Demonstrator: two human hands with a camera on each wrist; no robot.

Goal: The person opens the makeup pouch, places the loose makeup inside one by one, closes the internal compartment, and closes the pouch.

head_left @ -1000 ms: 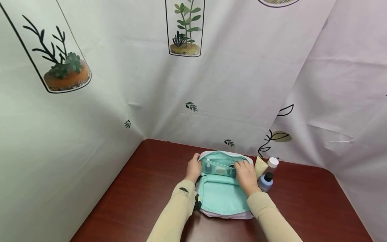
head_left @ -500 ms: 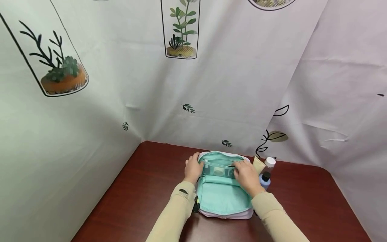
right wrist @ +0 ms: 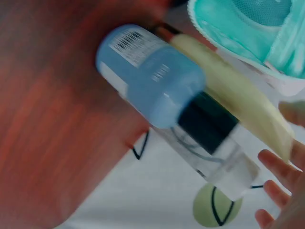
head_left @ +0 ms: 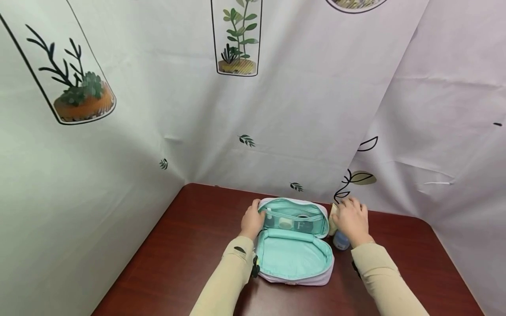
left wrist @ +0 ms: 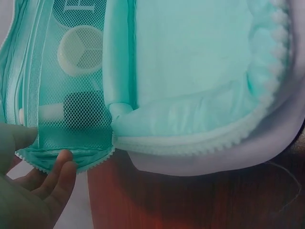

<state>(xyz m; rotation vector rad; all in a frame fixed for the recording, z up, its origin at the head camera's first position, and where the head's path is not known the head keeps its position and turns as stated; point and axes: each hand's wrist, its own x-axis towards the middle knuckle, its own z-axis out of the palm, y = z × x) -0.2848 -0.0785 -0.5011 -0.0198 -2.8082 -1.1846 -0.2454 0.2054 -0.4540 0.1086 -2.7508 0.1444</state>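
An unzipped toiletry bag (head_left: 292,259), mint-lined, lies spread out on the table. My left hand (head_left: 252,221) pinches the left edge of its raised lid, thumb on the mesh side. Behind the mesh pocket (left wrist: 52,136) show a round pale jar (left wrist: 82,50) and a small dark-capped bottle (left wrist: 83,110). My right hand (head_left: 352,221) is over the items right of the bag, fingers spread. In the right wrist view, a cream-coloured tube (right wrist: 228,81) has its flat end between thumb and fingers; contact is unclear. Beside it stand a blue bottle (right wrist: 147,71) and a clear white-capped bottle (right wrist: 233,176).
The dark red-brown table (head_left: 189,245) meets a white plant-printed curtain (head_left: 292,109) at the back and left. A black cord or strap piece (head_left: 254,267) shows by the bag's left side.
My right hand has left the mesh pocket's right end and moved right, over the tube and bottles. My left hand stays on the lid's edge. The bag's right side is now uncovered.
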